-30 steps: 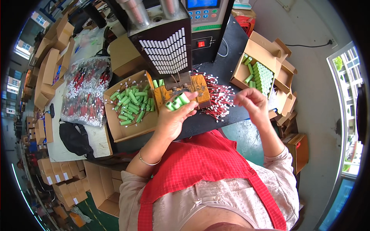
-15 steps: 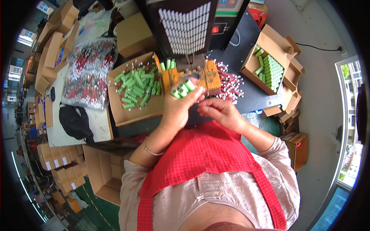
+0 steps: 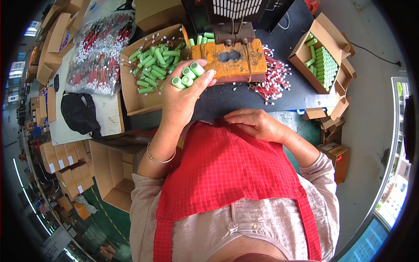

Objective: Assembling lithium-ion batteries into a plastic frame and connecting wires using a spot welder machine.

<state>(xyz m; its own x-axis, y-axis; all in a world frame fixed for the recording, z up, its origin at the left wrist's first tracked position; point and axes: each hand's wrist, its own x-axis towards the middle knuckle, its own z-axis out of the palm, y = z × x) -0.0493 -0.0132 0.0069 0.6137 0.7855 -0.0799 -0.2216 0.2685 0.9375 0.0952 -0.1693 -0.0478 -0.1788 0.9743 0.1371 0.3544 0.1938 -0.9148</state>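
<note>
Several green cylindrical battery cells (image 3: 197, 68) are bunched in my left hand (image 3: 181, 101), their round ends facing me and my thumb across them. The hand is raised at the left front corner of an orange taped block (image 3: 209, 54) with a dark hollow in its top. Above that block is a machine's brown metal head (image 3: 234, 33). My right hand (image 3: 257, 124) is low at the table's front edge, against my red checked apron (image 3: 235, 170). Its fingers are curled and pressed together; what they hold, if anything, is hidden.
Left of the block, an open carton (image 3: 131, 105) holds loose green cells with wires. Red wires with white connectors (image 3: 273, 76) lie to the right. Farther right stands a box (image 3: 301, 56) of stacked cells. A bag of wired connectors (image 3: 98, 65) and a black pouch (image 3: 78, 113) lie at left.
My left hand has moved left and away from the right hand, still holding the cells. The right hand has dropped toward the apron. The whole view has shifted, showing more of the block.
</note>
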